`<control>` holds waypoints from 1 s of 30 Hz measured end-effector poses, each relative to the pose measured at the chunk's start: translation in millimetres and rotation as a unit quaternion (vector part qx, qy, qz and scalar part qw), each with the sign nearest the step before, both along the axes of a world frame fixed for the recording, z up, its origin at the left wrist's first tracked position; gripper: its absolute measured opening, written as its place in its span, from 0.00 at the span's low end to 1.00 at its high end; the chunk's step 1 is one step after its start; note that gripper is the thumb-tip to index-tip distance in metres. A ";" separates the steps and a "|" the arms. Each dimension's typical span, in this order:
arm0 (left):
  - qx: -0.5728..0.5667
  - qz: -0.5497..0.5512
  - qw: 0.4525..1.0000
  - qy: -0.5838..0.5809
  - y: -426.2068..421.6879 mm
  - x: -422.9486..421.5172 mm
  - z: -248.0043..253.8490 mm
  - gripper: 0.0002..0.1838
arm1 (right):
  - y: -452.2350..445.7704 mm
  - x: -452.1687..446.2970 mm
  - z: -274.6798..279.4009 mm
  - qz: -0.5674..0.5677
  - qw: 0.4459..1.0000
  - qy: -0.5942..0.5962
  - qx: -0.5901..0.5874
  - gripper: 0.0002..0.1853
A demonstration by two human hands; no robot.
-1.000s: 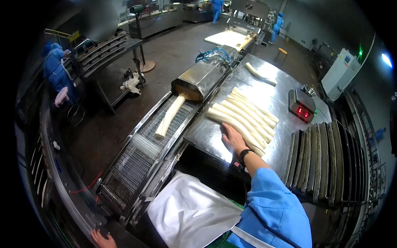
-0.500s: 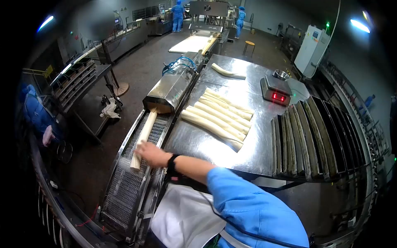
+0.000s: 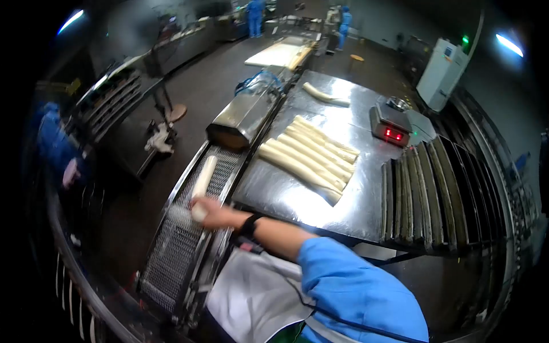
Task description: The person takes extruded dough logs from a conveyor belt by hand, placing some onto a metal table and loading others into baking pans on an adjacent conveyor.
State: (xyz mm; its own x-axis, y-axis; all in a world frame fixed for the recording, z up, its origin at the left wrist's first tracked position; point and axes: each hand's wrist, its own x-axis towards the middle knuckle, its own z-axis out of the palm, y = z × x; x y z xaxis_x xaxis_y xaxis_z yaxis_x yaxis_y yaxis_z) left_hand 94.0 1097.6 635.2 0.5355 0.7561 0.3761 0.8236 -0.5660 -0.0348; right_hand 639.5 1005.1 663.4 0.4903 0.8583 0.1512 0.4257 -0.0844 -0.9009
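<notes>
A pale dough roll (image 3: 204,176) lies lengthwise over the metal mesh conveyor (image 3: 166,263), its far end short of the steel hood (image 3: 237,121). My right hand (image 3: 210,212) is closed around its near end, fingers slightly blurred, with a bit of dough showing in front of them. My left hand is not in view. On the steel table (image 3: 274,197) to the right, several dough rolls (image 3: 306,160) rest side by side, and one more curved dough roll (image 3: 325,96) lies apart near the far edge.
A digital scale (image 3: 390,124) with red digits stands on the table, a small metal bowl (image 3: 397,103) by it. Several long narrow metal pans (image 3: 423,194) stand in a row at right. People in blue work at the back; another person (image 3: 54,143) is at far left.
The dough roll has come away from the hood's opening, and its far end now shows on the mesh. My right hand still grips the near end. The view has shifted slightly.
</notes>
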 end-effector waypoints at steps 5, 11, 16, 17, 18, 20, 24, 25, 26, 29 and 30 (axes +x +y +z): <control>-0.098 0.089 0.990 0.047 -18.8 33.5 38.7 0.27 | -151.0 92.1 -22.4 -0.285 0.940 0.101 0.156 0.16; -0.123 0.153 0.980 -0.017 -3.9 13.6 -5.2 0.23 | -300.4 74.3 -41.0 -0.408 0.824 -0.364 -0.149 0.22; -0.134 0.163 0.978 -0.005 -4.7 17.1 2.1 0.24 | -323.1 64.6 -48.0 -0.460 0.823 -0.314 -0.113 0.43; -0.138 0.160 0.977 -0.015 -3.9 16.1 -0.6 0.24 | -331.5 79.4 -56.4 -0.439 0.842 -0.289 -0.123 0.51; -0.141 0.159 0.977 -0.024 -4.2 14.8 -3.4 0.24 | -337.4 89.1 -55.8 -0.433 0.845 -0.288 -0.122 0.51; -0.128 0.163 0.978 -0.036 -6.1 18.1 -2.4 0.24 | -332.9 110.9 -50.4 -0.380 0.825 -0.349 -0.228 0.56; -0.149 0.166 0.973 -0.067 -13.0 29.0 13.5 0.22 | -293.4 127.9 7.3 -0.264 0.791 -0.266 -0.483 0.62; -0.142 0.161 0.974 -0.077 -13.8 28.6 13.7 0.22 | -287.2 134.4 7.2 -0.266 0.794 -0.264 -0.479 0.63; -0.135 0.151 0.975 -0.086 -15.1 27.2 13.4 0.22 | -287.4 146.2 -4.1 -0.261 0.796 -0.283 -0.466 0.63; -0.129 0.164 0.974 -0.093 -18.3 31.5 20.1 0.21 | -272.2 154.8 -6.0 -0.268 0.809 -0.280 -0.442 0.57; -0.123 0.177 0.971 -0.103 -19.2 31.5 22.4 0.21 | -273.7 165.7 -15.9 -0.256 0.811 -0.290 -0.439 0.61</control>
